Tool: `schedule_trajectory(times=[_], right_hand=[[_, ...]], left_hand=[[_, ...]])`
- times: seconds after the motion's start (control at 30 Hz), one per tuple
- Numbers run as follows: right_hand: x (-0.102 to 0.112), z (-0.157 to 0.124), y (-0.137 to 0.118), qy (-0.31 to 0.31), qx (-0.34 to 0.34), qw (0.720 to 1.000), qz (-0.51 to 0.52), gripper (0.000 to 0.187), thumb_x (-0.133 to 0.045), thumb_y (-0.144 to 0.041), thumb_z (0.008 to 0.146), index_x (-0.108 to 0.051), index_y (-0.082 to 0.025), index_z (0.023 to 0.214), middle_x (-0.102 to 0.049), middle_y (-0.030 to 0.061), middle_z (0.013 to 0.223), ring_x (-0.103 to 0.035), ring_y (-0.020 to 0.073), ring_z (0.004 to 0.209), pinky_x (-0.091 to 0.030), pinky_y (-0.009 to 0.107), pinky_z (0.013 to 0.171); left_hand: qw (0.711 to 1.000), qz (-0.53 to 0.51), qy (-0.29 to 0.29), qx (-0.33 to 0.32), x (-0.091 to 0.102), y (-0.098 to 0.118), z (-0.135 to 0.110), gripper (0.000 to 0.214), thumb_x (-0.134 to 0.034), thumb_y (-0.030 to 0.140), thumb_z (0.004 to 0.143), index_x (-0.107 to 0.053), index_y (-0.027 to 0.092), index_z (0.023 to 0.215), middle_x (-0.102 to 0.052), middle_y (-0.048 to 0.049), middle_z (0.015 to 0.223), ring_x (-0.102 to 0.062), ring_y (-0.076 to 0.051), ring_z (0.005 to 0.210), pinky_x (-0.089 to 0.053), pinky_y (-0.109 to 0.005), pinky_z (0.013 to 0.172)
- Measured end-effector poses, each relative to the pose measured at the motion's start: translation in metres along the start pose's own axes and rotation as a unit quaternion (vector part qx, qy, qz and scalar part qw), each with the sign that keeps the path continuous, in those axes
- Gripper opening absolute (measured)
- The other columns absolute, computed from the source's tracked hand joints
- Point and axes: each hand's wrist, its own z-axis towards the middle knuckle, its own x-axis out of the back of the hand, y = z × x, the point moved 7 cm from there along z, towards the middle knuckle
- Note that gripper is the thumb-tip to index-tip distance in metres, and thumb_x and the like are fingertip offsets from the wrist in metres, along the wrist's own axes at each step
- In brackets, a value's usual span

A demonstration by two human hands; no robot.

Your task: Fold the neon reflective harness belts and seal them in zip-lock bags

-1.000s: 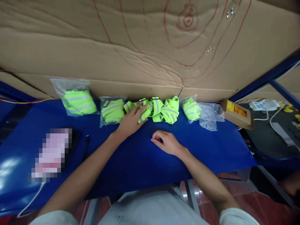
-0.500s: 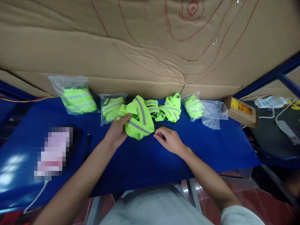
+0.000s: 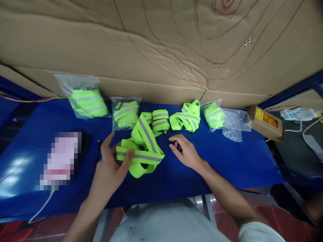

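Observation:
My left hand (image 3: 111, 168) holds a loose yellow-green strap with a grey reflective stripe (image 3: 145, 156). Its thumb presses on the strap's left part and the index finger stands raised; the remaining fingers are partly hidden. The strap lies in loose folds. To its right, my right hand (image 3: 185, 151) is half curled over the table, its thumb and forefinger a little apart, nothing visible in it. Behind the held strap is a rolled reflective strap (image 3: 160, 121), and further right a loosely bundled reflective strap (image 3: 186, 117).
Bagged straps stand by the cardboard wall (image 3: 151, 67): a large bag (image 3: 88, 102), a smaller bag (image 3: 126, 112) and a right-hand bag (image 3: 214, 116). An empty plastic bag (image 3: 234, 124) lies beside a cardboard box (image 3: 267, 122). A phone (image 3: 62, 158) with cable occupies the left of the blue table (image 3: 227, 161).
My left hand has brought the strap down and left toward me; the strap's folds have spread and the hand's grip has changed. The right hand's thumb and forefinger have parted slightly.

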Motion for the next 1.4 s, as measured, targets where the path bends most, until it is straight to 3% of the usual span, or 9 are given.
schedule_trajectory(times=[0.13, 0.3, 0.43, 0.63, 0.77, 0.9, 1.03, 1.13, 1.4], right_hand=[[-0.002, 0.001, -0.003, -0.006, 0.010, 1.000, -0.011, 0.021, -0.053, -0.035, 0.107, -0.062, -0.024, 0.123, -0.068, 0.0075, 0.117, -0.068, 0.0134, 0.082, -0.056, 0.028, 0.074], [0.003, 0.003, -0.009, 0.014, 0.029, 0.997, -0.063, 0.022, -0.051, -0.031, 0.107, -0.064, -0.022, 0.122, -0.070, 0.0091, 0.119, -0.071, 0.0176, 0.095, -0.058, 0.032, 0.084], [0.006, 0.003, -0.031, 0.023, 0.088, 0.979, -0.183, 0.025, -0.050, -0.029, 0.107, -0.066, -0.021, 0.124, -0.071, 0.0116, 0.125, -0.069, 0.0249, 0.114, -0.054, 0.040, 0.097], [-0.023, 0.039, -0.051, -0.008, 0.072, 0.952, -0.296, 0.046, -0.048, -0.035, 0.107, -0.057, -0.014, 0.147, -0.055, 0.0198, 0.153, -0.057, 0.0343, 0.136, -0.047, 0.049, 0.112], [-0.052, 0.085, -0.036, -0.013, -0.003, 0.943, -0.333, 0.063, -0.051, -0.034, 0.105, -0.040, -0.007, 0.161, -0.034, 0.0253, 0.169, -0.040, 0.0412, 0.152, -0.036, 0.057, 0.123], [-0.060, 0.109, -0.016, -0.011, -0.063, 0.955, -0.291, 0.063, -0.050, -0.025, 0.103, -0.038, 0.001, 0.160, -0.034, 0.0302, 0.168, -0.035, 0.0437, 0.157, -0.039, 0.057, 0.122], [-0.042, 0.110, -0.009, 0.031, -0.081, 0.971, -0.222, 0.058, -0.041, -0.010, 0.099, -0.043, -0.001, 0.156, -0.048, 0.0289, 0.159, -0.050, 0.0380, 0.148, -0.049, 0.050, 0.116], [-0.021, 0.108, 0.003, 0.077, -0.113, 0.975, -0.174, 0.053, -0.044, -0.022, 0.103, -0.048, -0.008, 0.154, -0.062, 0.0259, 0.145, -0.068, 0.0362, 0.126, -0.057, 0.050, 0.103], [0.046, 0.128, 0.031, 0.119, -0.109, 0.986, 0.037, 0.040, -0.063, -0.038, 0.098, -0.069, -0.016, 0.131, -0.074, 0.0126, 0.131, -0.070, 0.0263, 0.124, -0.052, 0.043, 0.112]], left_hand=[[0.941, 0.205, 0.123, -0.237, 0.019, 0.061, -0.017, 0.051, -0.065, 0.032, 0.098, -0.054, 0.023, 0.147, -0.059, -0.0176, 0.151, -0.067, -0.037, 0.126, -0.059, -0.051, 0.099], [0.850, 0.242, -0.017, -0.468, -0.042, 0.112, -0.025, 0.037, -0.059, 0.021, 0.100, -0.060, 0.021, 0.137, -0.063, -0.0151, 0.148, -0.061, -0.031, 0.137, -0.053, -0.049, 0.112], [0.813, 0.409, -0.046, -0.412, -0.076, 0.091, -0.003, 0.033, -0.049, 0.030, 0.106, -0.068, 0.014, 0.127, -0.052, -0.0240, 0.158, -0.042, -0.044, 0.153, -0.032, -0.078, 0.119], [0.842, 0.426, -0.073, -0.323, -0.071, 0.052, 0.001, 0.035, -0.048, 0.032, 0.106, -0.066, 0.013, 0.130, -0.061, -0.0213, 0.149, -0.046, -0.037, 0.152, -0.056, -0.055, 0.105], [0.842, 0.433, -0.066, -0.315, -0.073, 0.043, -0.008, 0.039, -0.047, 0.031, 0.106, -0.062, 0.011, 0.136, -0.059, -0.0222, 0.151, -0.048, -0.038, 0.149, -0.055, -0.059, 0.105], [0.845, 0.425, -0.078, -0.314, -0.077, 0.038, -0.014, 0.043, -0.041, 0.029, 0.107, -0.059, 0.011, 0.142, -0.056, -0.0248, 0.153, -0.050, -0.039, 0.147, -0.053, -0.064, 0.105], [0.849, 0.408, -0.086, -0.323, -0.078, 0.037, -0.021, 0.045, -0.042, 0.029, 0.107, -0.058, 0.011, 0.145, -0.056, -0.0255, 0.154, -0.051, -0.041, 0.147, -0.053, -0.064, 0.104], [0.851, 0.408, -0.085, -0.321, -0.080, 0.037, -0.026, 0.044, -0.044, 0.030, 0.107, -0.058, 0.012, 0.144, -0.056, -0.0249, 0.154, -0.051, -0.041, 0.147, -0.054, -0.063, 0.105], [0.868, 0.363, -0.145, -0.307, -0.063, 0.065, -0.013, 0.035, -0.051, 0.036, 0.106, -0.067, 0.017, 0.130, -0.073, -0.0173, 0.131, -0.069, -0.038, 0.124, -0.059, -0.054, 0.094]])
